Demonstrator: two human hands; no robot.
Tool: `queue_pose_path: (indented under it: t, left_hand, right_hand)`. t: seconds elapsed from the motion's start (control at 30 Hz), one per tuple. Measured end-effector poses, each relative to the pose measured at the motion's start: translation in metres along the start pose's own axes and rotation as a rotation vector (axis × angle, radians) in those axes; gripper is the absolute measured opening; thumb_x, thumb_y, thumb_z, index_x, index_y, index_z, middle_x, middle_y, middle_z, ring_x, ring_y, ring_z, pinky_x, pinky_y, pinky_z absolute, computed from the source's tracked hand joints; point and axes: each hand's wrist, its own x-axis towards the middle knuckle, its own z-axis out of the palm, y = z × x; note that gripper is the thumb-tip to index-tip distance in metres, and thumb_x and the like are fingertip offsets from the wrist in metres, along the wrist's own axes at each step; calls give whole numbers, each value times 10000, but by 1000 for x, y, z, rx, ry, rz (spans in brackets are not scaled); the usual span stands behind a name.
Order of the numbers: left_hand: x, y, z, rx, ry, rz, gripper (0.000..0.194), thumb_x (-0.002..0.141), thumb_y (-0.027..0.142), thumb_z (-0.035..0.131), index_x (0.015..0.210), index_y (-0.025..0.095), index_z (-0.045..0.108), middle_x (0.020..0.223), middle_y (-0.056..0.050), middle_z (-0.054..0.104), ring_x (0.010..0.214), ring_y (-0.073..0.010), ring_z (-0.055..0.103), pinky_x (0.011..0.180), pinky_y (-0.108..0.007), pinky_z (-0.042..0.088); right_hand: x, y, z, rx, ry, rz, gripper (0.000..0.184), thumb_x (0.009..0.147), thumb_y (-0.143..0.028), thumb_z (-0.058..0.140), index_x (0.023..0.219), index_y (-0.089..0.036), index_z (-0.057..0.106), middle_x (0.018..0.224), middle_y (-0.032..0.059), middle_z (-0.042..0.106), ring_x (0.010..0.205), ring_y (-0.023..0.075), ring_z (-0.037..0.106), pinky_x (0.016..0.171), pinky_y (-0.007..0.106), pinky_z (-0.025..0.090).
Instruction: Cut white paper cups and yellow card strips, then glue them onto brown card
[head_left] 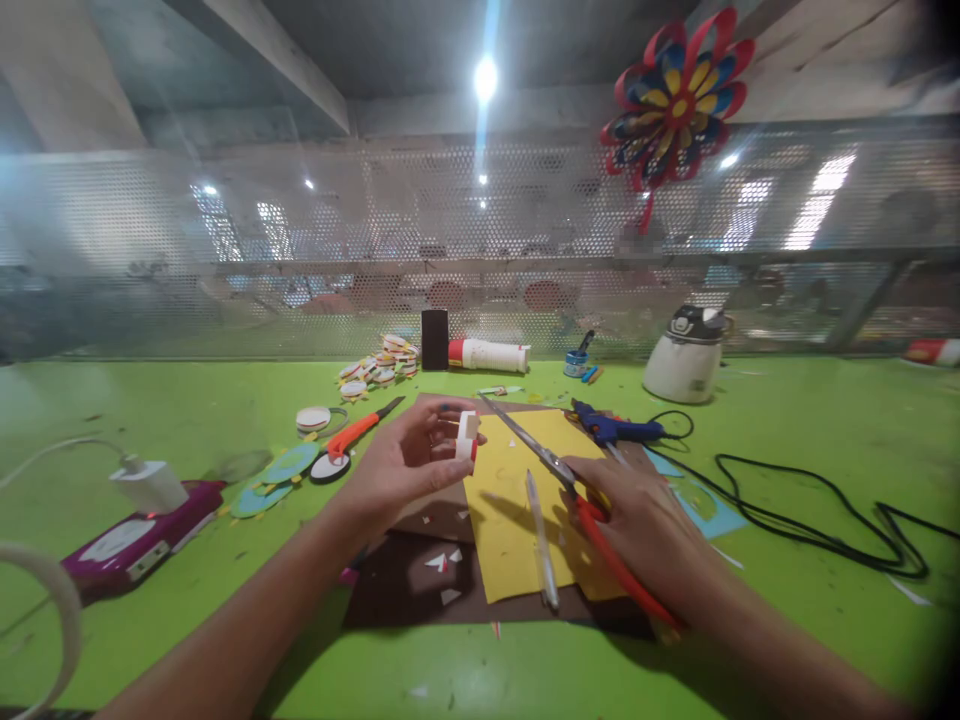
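Note:
My left hand (416,455) is closed on a small white paper piece with a red edge (466,437), pinched between thumb and fingers. In my right hand (637,500) is a pair of scissors (544,455) with red handles, its blades pointing up and left toward that piece, apart from it. Below both hands lies a yellow paper sheet (506,550) on a dark brown sheet (405,590). A pen (541,540) rests on the yellow paper. White scraps (442,563) are scattered over the brown sheet.
An orange-handled cutter (352,435) lies left of my left hand. To the right are a blue glue gun (615,425) and a looping black cord (810,540). Stacked paper cups (491,355) lie at the back. A purple power strip (150,530) is at the left.

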Motion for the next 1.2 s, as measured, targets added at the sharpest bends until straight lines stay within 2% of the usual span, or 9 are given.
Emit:
queue_pose_path:
  t: [0.27,0.4,0.6,0.7,0.9,1.03,1.2]
  left_hand:
    - [2,-11,-2,89,22,76,417,712,169,759,1093,213,594,1045,-60,599,947,-175,586,842,-308,480]
    - [4,-15,-4,142,45,108,449,708,187,767,1116,212,580,1077,-70,606,972,-185,586,837,-312,494]
    - [4,-15,-5,292,70,137,531,740,207,739,1241,221,563,1182,-88,545,1083,-222,574,942,-386,501]
    - [4,-17,-6,325,108,144,509,743,209,734,1223,219,566,1202,-81,521,1056,-208,596,954,-397,508]
    - [7,-23,-9,298,205,80,541,723,227,747,1200,186,494,1165,-97,593,949,-189,650,942,-426,517]
    - [7,-25,-8,361,253,92,545,727,255,734,1201,172,477,1144,-107,595,955,-201,659,935,-427,523]
    - [7,-27,-7,550,299,183,522,725,262,728,1172,172,475,1104,-109,587,1041,-237,625,891,-409,549]
  right_hand:
    - [1,-6,4,-30,-98,51,346,853,-147,501,1156,-217,653,965,90,717,900,271,650,759,346,445]
    - [1,-5,6,-38,-115,57,351,845,-141,506,1156,-211,655,981,97,712,911,278,646,753,345,438]
    - [2,-3,9,-56,-122,55,361,843,-142,511,1170,-218,645,991,87,713,924,262,644,776,330,429]
    - [3,-3,8,-80,-114,63,355,848,-145,505,1165,-221,646,970,81,721,914,265,645,747,319,417]
    - [4,-3,6,-142,-90,97,299,834,-135,514,1063,-236,677,889,56,733,831,261,653,649,299,374]
    - [6,3,8,-185,-31,150,306,881,-192,483,1127,-235,660,916,80,730,858,269,653,662,304,385]
    - [11,15,10,-246,34,215,363,914,-390,484,1176,-186,633,971,146,714,918,318,642,718,346,414]
